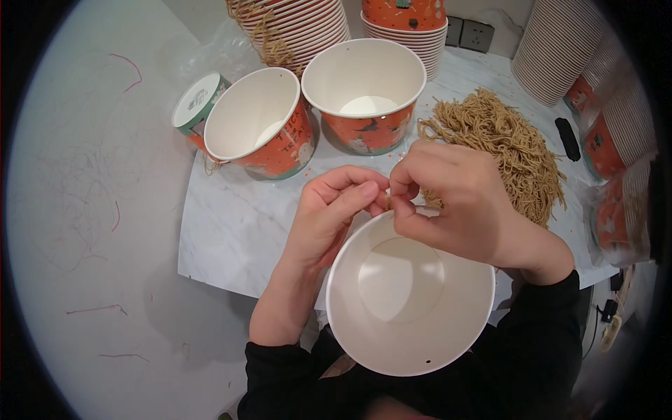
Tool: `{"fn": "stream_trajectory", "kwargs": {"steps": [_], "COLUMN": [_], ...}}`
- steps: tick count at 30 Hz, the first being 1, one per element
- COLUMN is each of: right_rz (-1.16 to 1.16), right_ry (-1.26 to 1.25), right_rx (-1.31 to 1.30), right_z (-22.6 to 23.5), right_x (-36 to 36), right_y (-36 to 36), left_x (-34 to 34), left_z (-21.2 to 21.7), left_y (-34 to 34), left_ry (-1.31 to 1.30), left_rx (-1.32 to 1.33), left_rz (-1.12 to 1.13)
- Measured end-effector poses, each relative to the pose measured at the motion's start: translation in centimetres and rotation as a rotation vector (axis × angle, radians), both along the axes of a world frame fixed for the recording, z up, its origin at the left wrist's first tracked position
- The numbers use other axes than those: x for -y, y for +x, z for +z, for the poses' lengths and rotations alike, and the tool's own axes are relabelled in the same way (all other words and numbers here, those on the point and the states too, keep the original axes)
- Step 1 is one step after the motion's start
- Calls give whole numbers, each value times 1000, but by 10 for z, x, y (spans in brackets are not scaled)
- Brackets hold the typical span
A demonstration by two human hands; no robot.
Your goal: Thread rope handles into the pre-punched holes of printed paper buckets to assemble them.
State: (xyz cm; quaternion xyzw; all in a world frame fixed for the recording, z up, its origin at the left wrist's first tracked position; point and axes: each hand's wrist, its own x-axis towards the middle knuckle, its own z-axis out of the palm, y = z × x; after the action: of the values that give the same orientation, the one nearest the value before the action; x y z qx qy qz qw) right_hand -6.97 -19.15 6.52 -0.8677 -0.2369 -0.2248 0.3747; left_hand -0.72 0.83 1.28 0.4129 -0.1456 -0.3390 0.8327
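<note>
A white-lined paper bucket (448,336) is tipped toward me close to my body, its open mouth facing up. A small dark hole shows near its near rim. At the far rim, my left hand (332,210) and my right hand (455,199) meet, both with thumb and forefinger pinched together. A little tan cord (390,200) shows between the fingertips; most of it is hidden by the fingers. Just beyond my right hand lies a loose heap of tan cords (507,143) on the marbled white table (231,224).
Two orange printed buckets, one upright (367,126) and one tilted (280,150), stand at the back left, beside an overturned green-and-orange one (199,105). Tall stacks of buckets (308,31) line the back and right. A black object (567,138) lies right of the heap.
</note>
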Motion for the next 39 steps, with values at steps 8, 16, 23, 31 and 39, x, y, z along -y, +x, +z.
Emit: {"fn": "stream_trajectory", "kwargs": {"steps": [8,16,23,31,39], "right_rz": [-26,10,19,6,42], "right_ry": [-138,-114,-115,-125,-87], "right_rx": [23,8,-36,-19,-49], "right_z": [6,4,5,4,-1], "right_x": [-1,-2,-1,-1,2], "right_y": [-2,-2,-2,-2,1], "left_x": [-1,-6,-4,-1,0], "left_z": [-3,-9,-3,-1,0], "left_y": [-2,7,3,1,8], "left_ry": [40,-40,29,89,58], "left_rx": [102,71,94,214,120], "left_rz": [-23,-73,-40,89,46]}}
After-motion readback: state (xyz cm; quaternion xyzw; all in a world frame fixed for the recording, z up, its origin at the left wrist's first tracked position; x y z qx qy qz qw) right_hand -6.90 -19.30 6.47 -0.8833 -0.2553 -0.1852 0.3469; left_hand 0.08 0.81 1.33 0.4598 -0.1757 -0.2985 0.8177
